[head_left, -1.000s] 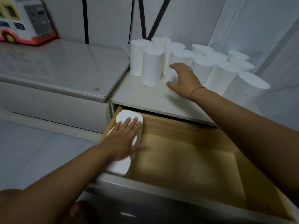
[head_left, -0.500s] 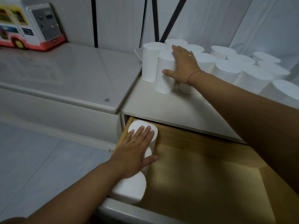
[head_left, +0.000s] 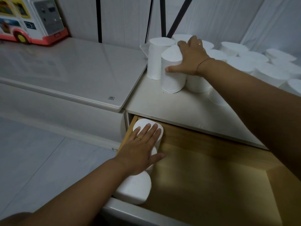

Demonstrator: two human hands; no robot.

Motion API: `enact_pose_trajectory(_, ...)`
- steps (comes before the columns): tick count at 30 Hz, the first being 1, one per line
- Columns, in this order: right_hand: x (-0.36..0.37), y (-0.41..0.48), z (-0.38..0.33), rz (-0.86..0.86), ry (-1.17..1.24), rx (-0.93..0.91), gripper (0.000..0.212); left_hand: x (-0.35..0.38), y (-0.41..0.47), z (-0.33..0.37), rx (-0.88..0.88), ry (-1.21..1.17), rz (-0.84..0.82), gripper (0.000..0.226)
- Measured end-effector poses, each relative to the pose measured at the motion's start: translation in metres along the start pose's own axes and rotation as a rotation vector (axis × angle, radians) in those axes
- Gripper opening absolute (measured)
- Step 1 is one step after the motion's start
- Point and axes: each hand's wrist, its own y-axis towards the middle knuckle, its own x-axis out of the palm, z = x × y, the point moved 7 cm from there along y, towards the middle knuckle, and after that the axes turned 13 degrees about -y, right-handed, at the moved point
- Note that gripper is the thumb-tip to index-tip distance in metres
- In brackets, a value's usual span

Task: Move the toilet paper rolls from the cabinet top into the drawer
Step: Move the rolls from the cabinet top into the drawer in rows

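Observation:
Several white toilet paper rolls stand on the cabinet top (head_left: pixel 162 105). My right hand (head_left: pixel 189 57) grips the front roll (head_left: pixel 172 79), thumb on its near side and fingers over its top. That roll stands on the cabinet top, leaning slightly. Below, the wooden drawer (head_left: pixel 211 176) is pulled out. Three rolls stand in a row along its left wall: a far roll (head_left: pixel 143 123), a middle roll mostly hidden, and a near roll (head_left: pixel 135 188). My left hand (head_left: pixel 140 149) rests flat, fingers straight, on the tops of the far and middle rolls.
A lower white surface (head_left: pixel 70 70) lies left of the cabinet, with a red-and-white toy bus (head_left: pixel 31 20) at its back. Black legs (head_left: pixel 162 18) of a stand rise behind the rolls. Pale floor tiles (head_left: pixel 40 157) lie at lower left.
My right hand reached left from the bare cabinet top to the front roll and closed around it. The left hand stayed flat on the rolls in the drawer. The camera shifted.

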Motion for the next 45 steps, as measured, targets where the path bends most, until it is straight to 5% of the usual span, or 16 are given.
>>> enact_pose_trajectory(5,-0.014,-0.016,0.01,-0.074,0.207,-0.069,0.094,-0.001,0.0,0.003,-0.017,0.001,-0.003,0.081)
enact_pose_trajectory(13,-0.018,-0.034,0.003,-0.078,0.174,-0.071,0.067,-0.001,-0.001,0.009,-0.076,-0.025,-0.015,0.08)
enact_pose_trajectory(21,-0.002,-0.06,-0.008,-0.043,0.449,0.098,0.082,-0.001,-0.004,0.009,-0.047,-0.016,-0.016,0.079)
enact_pose_trajectory(33,-0.027,-0.201,-0.02,-0.174,0.505,-0.142,0.074,0.001,-0.007,0.009,-0.061,-0.018,-0.029,0.084)
enact_pose_trajectory(39,0.041,-0.225,-0.026,-0.267,0.426,-0.089,0.087,0.003,-0.007,0.009,-0.07,-0.013,-0.024,0.09)
enact_pose_trajectory(45,0.089,-0.231,-0.051,-0.183,0.474,-0.046,0.085,0.004,-0.007,0.006,-0.066,-0.008,-0.018,0.093)
